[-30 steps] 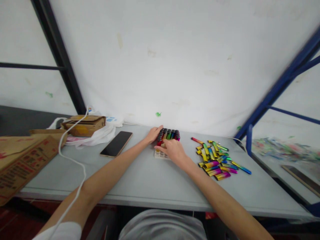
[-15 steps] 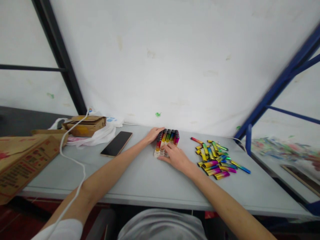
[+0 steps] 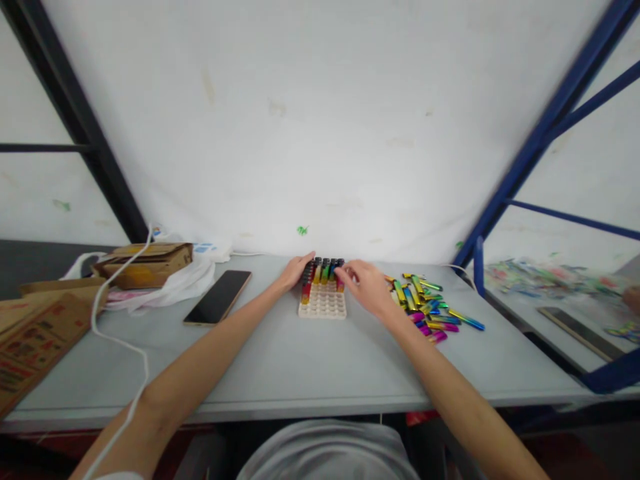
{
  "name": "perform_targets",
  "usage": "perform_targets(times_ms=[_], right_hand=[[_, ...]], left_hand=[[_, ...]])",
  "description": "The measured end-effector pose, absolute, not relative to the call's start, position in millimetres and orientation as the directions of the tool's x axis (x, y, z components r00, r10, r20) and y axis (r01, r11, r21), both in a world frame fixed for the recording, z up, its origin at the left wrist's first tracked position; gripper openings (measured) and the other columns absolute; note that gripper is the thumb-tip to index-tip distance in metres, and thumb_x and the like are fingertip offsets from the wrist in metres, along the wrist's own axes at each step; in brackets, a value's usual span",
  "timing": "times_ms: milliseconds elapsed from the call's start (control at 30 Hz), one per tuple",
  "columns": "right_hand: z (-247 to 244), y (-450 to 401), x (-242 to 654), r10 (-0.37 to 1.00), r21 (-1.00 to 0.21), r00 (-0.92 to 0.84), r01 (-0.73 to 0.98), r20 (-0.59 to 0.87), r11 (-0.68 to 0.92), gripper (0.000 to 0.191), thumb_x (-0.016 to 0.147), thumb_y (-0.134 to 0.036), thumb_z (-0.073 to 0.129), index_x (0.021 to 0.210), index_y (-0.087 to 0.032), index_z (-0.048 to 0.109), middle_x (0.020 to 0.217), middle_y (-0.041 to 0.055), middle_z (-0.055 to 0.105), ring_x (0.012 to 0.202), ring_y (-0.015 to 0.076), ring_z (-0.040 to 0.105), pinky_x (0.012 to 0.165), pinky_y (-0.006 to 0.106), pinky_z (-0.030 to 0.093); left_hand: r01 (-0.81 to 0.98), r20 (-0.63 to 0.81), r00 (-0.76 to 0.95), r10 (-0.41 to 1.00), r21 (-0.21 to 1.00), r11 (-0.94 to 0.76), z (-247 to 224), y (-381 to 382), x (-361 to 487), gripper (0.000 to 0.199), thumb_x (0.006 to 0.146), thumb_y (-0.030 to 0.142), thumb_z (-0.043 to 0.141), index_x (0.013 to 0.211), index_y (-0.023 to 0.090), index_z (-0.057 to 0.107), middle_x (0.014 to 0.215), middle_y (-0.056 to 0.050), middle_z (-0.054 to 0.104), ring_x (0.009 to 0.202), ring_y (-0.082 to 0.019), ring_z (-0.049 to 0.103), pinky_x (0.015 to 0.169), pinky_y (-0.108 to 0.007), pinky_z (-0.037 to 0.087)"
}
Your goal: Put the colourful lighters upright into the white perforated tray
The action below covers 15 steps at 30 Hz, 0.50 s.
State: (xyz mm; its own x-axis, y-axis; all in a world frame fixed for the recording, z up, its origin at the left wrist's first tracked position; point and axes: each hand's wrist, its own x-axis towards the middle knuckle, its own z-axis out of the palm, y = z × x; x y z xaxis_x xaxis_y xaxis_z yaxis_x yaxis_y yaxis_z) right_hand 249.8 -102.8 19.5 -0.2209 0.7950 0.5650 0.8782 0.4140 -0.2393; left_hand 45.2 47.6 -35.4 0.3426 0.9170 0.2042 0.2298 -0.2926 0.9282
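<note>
A white tray (image 3: 323, 308) with rows of round holes lies on the table in front of me. Colourful lighters (image 3: 325, 272) with black tops stand upright in its back rows and down its left edge. My left hand (image 3: 297, 272) rests along the left side of these lighters, fingers stretched forward. At the right end of the rows is my right hand (image 3: 367, 285), its thumb and bent fingers apart and close to the lighters; I see nothing held in it. To its right lies a loose pile of lighters (image 3: 425, 303), partly hidden by that hand.
A phone (image 3: 219, 298) lies left of my left arm. Cardboard boxes (image 3: 45, 340) and a white plastic bag (image 3: 175, 283) are farther left, with a white cable (image 3: 120, 340) hanging in front. A blue metal frame (image 3: 530, 153) rises at right. Another person's hand (image 3: 633, 300) shows at the far right edge.
My right hand has moved from over the front of the tray to the right end of the lighter rows, uncovering the front holes. My left hand stays beside the lighters. The view has shifted slightly.
</note>
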Motion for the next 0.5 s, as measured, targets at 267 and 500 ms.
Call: perform_targets(times_ms=[267, 500], right_hand=[[0.5, -48.7, 346.8, 0.964, -0.077, 0.165, 0.985, 0.208, -0.152, 0.033, 0.096, -0.034, 0.058, 0.119, -0.014, 0.070, 0.128, 0.0211, 0.064, 0.121, 0.0337, 0.057, 0.098, 0.043, 0.043], [-3.5, -43.2, 345.1, 0.939, -0.291, 0.099, 0.957, 0.330, 0.002, 0.025, 0.096, -0.032, 0.056, 0.111, -0.015, 0.066, 0.113, 0.0143, 0.067, 0.103, 0.0226, 0.065, 0.093, 0.035, 0.048]], left_hand=[[0.175, 0.243, 0.299, 0.923, 0.937, -0.304, -44.1, 56.6, 46.6, 0.054, 0.078, 0.071, 0.046, 0.063, 0.020, 0.056, 0.065, -0.002, 0.062, 0.073, -0.022, 0.054, 0.076, -0.032, 0.044], [0.157, 0.284, 0.357, 0.890, 0.921, -0.357, -44.0, 56.9, 45.8, 0.046, 0.079, 0.061, 0.052, 0.065, 0.019, 0.061, 0.066, -0.001, 0.063, 0.074, -0.021, 0.053, 0.078, -0.032, 0.042]])
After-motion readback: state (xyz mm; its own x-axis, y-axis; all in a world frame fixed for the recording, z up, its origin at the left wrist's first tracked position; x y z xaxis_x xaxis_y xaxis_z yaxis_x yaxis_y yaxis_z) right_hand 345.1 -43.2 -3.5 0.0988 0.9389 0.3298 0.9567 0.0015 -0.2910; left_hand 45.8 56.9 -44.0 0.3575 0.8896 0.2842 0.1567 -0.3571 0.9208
